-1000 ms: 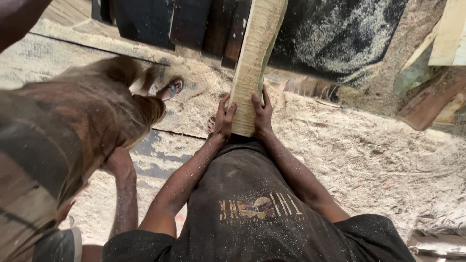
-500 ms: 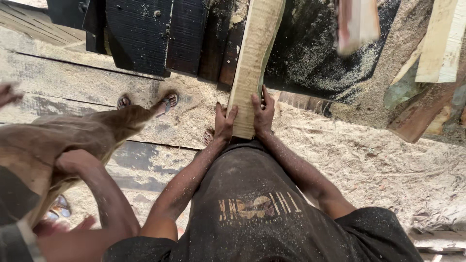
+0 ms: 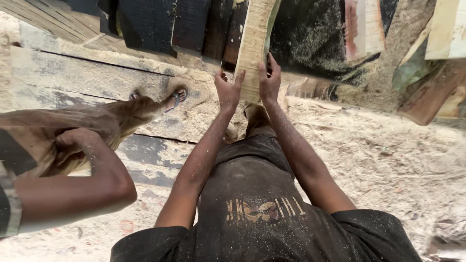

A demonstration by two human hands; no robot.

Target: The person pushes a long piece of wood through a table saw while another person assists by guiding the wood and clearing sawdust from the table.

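Sawdust covers the ground (image 3: 388, 160) and the dark slab (image 3: 310, 39) at the top of the view. A pale plank (image 3: 252, 43) runs from the top edge down towards the person, with its near end between the two hands, above the person's dark shirt (image 3: 252, 194).

The left hand (image 3: 228, 90) lies against the plank's left edge. Its fingers are straight and slightly spread, pressing on the wood rather than closing round it. The right hand (image 3: 269, 77) is on the plank's right edge, a little farther up. Its fingers are bent over that edge in a loose grasp, but how far they wrap underneath cannot be told. Both arms reach out nearly straight and are dusted with fine wood powder.

Dark boards (image 3: 160, 24) stand just left of the plank. Right of the slab are more offcuts, one reddish piece (image 3: 364, 26) and one pale piece (image 3: 449, 29).

On the left a co-worker's arm (image 3: 68, 194) crosses the view, its hand (image 3: 73, 140) resting on that person's brown trouser leg (image 3: 97, 121). That leg ends in a sandal (image 3: 177, 97) planted on a worn, pale board (image 3: 87, 77), well apart from the plank.
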